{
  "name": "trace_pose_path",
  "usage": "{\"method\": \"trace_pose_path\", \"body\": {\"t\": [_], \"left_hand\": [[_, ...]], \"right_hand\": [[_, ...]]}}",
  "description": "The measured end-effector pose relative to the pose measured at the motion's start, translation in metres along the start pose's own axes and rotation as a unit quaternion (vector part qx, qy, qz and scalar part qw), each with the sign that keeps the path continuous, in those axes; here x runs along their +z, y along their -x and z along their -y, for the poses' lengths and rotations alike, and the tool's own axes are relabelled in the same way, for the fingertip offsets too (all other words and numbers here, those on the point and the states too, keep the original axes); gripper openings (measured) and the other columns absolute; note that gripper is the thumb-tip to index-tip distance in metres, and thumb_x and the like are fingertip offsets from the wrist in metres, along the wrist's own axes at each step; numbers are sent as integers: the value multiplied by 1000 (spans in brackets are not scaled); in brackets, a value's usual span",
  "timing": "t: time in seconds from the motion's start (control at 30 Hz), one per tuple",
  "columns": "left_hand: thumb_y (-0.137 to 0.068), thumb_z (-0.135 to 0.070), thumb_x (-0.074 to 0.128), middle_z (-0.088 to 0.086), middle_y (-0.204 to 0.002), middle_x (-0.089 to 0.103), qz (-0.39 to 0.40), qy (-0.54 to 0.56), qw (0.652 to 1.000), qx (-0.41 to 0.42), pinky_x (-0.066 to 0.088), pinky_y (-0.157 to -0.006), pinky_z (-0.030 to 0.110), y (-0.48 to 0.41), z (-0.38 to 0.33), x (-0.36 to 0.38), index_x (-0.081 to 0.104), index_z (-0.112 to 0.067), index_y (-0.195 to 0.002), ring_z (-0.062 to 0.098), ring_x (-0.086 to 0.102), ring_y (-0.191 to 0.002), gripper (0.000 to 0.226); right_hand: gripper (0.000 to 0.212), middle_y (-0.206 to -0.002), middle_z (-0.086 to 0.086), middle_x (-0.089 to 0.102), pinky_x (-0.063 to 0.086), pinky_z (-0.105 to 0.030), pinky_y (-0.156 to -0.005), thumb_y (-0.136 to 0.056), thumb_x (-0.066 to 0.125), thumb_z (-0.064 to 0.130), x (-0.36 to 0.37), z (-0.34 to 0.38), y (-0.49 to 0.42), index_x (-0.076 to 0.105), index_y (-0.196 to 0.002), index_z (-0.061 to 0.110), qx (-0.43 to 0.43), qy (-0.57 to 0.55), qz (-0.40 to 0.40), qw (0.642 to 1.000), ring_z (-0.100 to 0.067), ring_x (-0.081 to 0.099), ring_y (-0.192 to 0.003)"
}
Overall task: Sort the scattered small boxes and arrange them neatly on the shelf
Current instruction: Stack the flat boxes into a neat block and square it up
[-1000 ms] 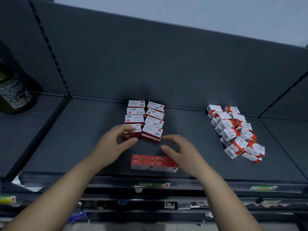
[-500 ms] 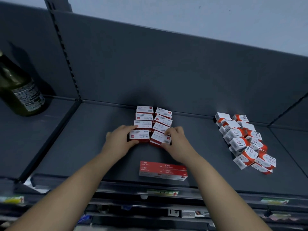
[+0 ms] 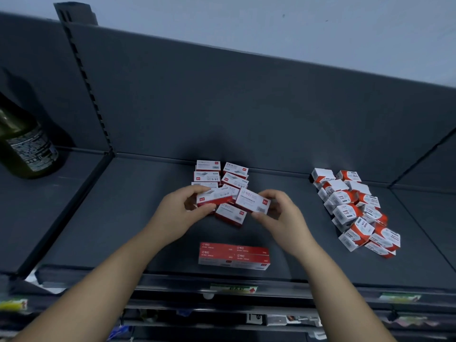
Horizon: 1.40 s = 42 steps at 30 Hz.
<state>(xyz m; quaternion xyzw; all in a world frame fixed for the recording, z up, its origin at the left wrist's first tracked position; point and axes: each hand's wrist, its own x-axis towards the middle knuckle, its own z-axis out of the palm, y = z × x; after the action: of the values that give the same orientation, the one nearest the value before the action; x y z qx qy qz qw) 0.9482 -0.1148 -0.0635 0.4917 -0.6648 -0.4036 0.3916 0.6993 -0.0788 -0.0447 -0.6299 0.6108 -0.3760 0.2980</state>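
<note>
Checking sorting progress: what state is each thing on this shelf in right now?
Left hand, grips a staple box.
Right hand, grips a second staple box, tilted.
Staple box rows, two columns, front end untidy.
Red staple pack, lying flat before the rows.
Paper clip boxes, untidy heap.
Bottle, standing, far left.

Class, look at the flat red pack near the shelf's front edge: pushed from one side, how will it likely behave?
The flat red pack lies low and broad on the shelf, so it would probably slide, not tip or roll. Its straight edges suggest stiff card. Repeated labels hint at several boxes, so heavier.
</note>
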Motion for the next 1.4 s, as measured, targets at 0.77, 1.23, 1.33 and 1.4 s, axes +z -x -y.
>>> {"method": "trace_pose_path", "body": {"t": [0.77,1.23,1.33,1.4], "left_hand": [[-95,-13,56,6,-91,76,100,194,974,-63,57,-66,30,14,-62,14,65,-21,-109,19,67,-73,18],[-88,-2,65,7,-104,75,10,360,913,-191,56,-84,33,14,-76,27,60,-12,-118,23,72,-98,32],[-86,-4,68,4,-102,76,-2,349,917,-191,53,-81,29,11,-80,30,65,-12,-114,19,72,-95,30],[-85,-3,69,6,-101,76,-21,360,911,-203,55,-78,28,10,-82,31,63,-12,-111,19,73,-92,28]], "right_hand": [[41,-94,4,73,53,-18,-73,-81,64,-16,-56,21,31,55,-109,13,14,-222,51,974,-7,67,-91],[39,-99,-1,74,55,-20,-76,-80,68,-14,-38,25,36,56,-105,14,34,-232,31,972,-12,69,-96],[39,-97,0,74,56,-21,-76,-79,68,-14,-38,25,38,56,-104,14,34,-234,31,971,-12,69,-94],[40,-97,0,74,56,-21,-75,-79,68,-15,-37,25,38,56,-104,14,34,-237,31,970,-12,69,-94]]}}
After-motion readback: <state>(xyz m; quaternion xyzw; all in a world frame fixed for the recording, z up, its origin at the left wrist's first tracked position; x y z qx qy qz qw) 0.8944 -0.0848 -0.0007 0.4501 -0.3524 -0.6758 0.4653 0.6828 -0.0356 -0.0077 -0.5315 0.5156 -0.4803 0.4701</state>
